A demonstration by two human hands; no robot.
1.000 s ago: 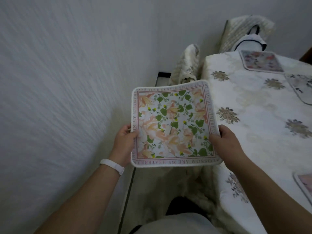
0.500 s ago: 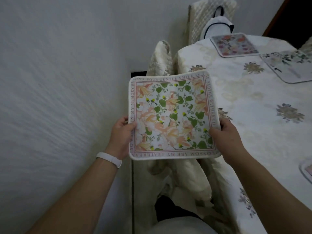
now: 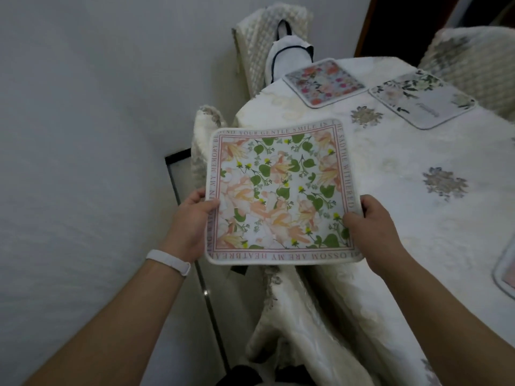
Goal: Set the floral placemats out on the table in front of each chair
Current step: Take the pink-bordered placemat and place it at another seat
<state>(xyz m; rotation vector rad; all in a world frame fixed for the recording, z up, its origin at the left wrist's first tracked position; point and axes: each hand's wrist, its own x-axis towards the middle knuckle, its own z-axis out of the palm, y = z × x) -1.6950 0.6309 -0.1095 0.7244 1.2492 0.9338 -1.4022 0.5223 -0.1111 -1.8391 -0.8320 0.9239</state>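
left hand (image 3: 192, 218): thumb on top of the mat's (image 3: 281, 190) left edge, near the lower corner; fingers curled under it and hidden. pinching the mat. white band (image 3: 168, 261) on the wrist.

right hand (image 3: 373, 221): same grip on the right edge, thumb on top, fingers underneath, out of sight.

mat: square, peach flowers and green leaves, lettered border, white rim. held roughly flat between both hands, face up. it hangs over the left edge of the table (image 3: 404, 168), its left part over a draped chair (image 3: 204, 129) pushed against that edge. cannot tell whether the far edge touches the cloth.

table: cream cloth with grey flower motifs. pink mat (image 3: 323, 80) lies at the far end, in front of the far chair (image 3: 259, 45). grey mat (image 3: 420, 103) lies just beside it, to the right, in front of the right chair (image 3: 473, 65). the corner of a fourth mat (image 3: 507, 271) shows at the right border of the view.

white item with dark trim (image 3: 289, 54) rests on the far chair. plain wall (image 3: 83, 135) to the left.
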